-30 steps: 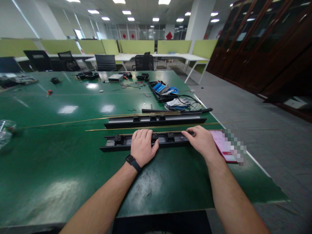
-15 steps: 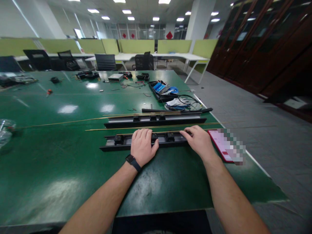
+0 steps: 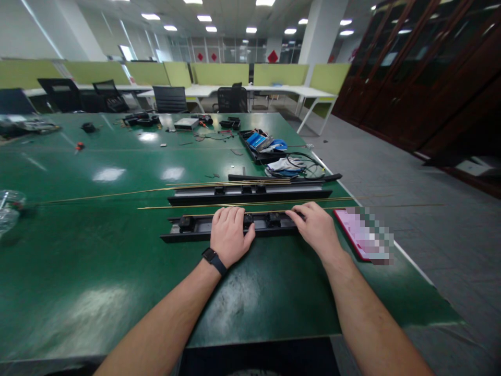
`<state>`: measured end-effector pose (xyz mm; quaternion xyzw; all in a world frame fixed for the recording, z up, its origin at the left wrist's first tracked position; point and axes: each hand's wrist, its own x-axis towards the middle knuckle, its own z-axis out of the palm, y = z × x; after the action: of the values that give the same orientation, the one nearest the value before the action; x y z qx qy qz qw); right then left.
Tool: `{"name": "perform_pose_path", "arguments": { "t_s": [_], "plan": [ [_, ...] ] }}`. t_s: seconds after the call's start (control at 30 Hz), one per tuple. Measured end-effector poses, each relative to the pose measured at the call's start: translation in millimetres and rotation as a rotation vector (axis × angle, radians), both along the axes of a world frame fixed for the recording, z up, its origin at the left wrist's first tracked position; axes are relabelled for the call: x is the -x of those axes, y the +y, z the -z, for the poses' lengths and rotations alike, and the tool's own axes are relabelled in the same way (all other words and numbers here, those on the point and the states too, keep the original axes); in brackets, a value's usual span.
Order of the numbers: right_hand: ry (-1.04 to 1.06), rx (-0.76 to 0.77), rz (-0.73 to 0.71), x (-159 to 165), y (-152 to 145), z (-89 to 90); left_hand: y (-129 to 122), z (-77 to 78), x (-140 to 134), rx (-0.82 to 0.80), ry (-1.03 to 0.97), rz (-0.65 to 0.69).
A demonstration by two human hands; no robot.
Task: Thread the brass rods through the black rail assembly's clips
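A black channel rail with a grey inner strip lies across the green table in front of me. My left hand, with a dark watch on its wrist, grips the rail's middle, fingers over the far side and thumb near a black block. Other black blocks sit in the channel, one at the left and one right of centre. Along the rail's far edge runs a thin brass-coloured rod. Near the rail's right end my right hand pinches this rod; its other fingers are curled and partly hidden.
Beyond lies a second black rail with blocks, and loose brass-coloured rods between the two. A red-edged phone lies at the right. Farther back are a black tray, white gloves and cables. The table edge runs along the right.
My right hand has moved slightly left. The near rod's left end and the leftmost black block have shifted left too. My left hand has stayed in place on the rail.
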<state>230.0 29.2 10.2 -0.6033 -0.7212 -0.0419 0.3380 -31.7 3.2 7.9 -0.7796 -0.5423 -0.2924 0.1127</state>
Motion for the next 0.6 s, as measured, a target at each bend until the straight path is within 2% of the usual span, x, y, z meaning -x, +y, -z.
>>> {"name": "perform_pose_path", "arguments": {
  "t_s": [0.27, 0.6],
  "plan": [
    [-0.006, -0.016, -0.002, 0.0, 0.9, 1.5, -1.3, -0.1, 1.5, -0.012, -0.045, 0.016],
    [-0.003, -0.014, 0.001, 0.3, -1.7, -1.3, -9.8, -8.1, 5.0, -0.061, -0.180, 0.052]
  ]
}}
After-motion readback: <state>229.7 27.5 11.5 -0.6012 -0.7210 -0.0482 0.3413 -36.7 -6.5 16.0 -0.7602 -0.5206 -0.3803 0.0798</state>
